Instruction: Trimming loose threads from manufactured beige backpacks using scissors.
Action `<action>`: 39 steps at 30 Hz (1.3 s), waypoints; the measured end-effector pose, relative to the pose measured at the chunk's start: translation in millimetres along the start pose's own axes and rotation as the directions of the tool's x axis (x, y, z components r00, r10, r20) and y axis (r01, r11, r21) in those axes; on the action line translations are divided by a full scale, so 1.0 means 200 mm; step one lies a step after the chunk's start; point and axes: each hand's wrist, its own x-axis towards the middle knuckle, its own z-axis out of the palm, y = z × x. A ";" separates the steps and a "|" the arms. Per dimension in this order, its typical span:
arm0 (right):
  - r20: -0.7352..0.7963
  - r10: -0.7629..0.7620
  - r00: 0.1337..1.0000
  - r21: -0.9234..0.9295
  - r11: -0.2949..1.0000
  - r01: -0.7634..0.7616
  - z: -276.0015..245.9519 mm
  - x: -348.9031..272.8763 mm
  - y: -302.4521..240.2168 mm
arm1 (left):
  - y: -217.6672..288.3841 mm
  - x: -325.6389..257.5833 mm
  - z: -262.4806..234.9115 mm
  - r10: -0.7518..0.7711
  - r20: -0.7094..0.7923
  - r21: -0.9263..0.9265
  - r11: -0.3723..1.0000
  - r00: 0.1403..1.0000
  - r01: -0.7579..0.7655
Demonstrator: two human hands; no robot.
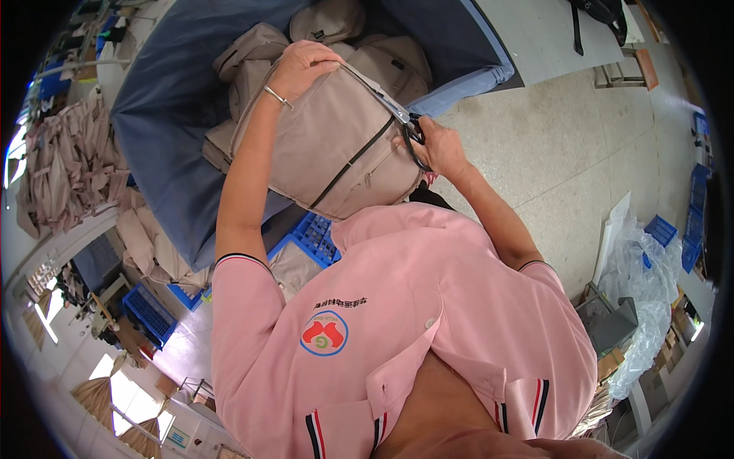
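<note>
The right hand (440,149) is closed around the black handles of a pair of scissors (405,122), whose blades lie against the upper edge of a beige backpack (336,145). The left hand (302,65) is curled over the top corner of the same backpack, fingers pressed onto the fabric and gripping it; a thin bracelet (277,96) sits at that wrist. The backpack is held up in front of the person's chest, tilted, with a dark zipper line running across its front. Just behind it, more beige backpacks (321,30) are piled in a large blue fabric bin (164,99). Below the held backpack a blue plastic crate (313,237) shows. The person wears a pink polo shirt (397,321) with a round red, green and blue badge (324,334) on the chest. At the far left, beige cloth pieces (65,164) lie heaped on a table. At the right, crumpled clear plastic wrap (638,283) lies on the speckled floor (566,145).
</note>
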 end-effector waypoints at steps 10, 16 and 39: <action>-0.004 0.006 1.000 -0.057 0.998 -0.006 0.03 0.02 0.01 | 0.01 0.01 0.00 -0.016 -0.002 -0.031 0.999 1.000 0.015; 0.069 0.040 0.997 -0.133 0.991 -0.030 0.00 0.06 -0.05 | 0.01 0.01 0.01 -0.015 0.003 -0.016 1.000 1.000 0.015; -0.015 0.080 0.997 -0.123 0.989 -0.081 0.01 0.10 -0.13 | -0.04 0.05 0.04 -0.037 0.062 -0.098 0.994 0.997 0.043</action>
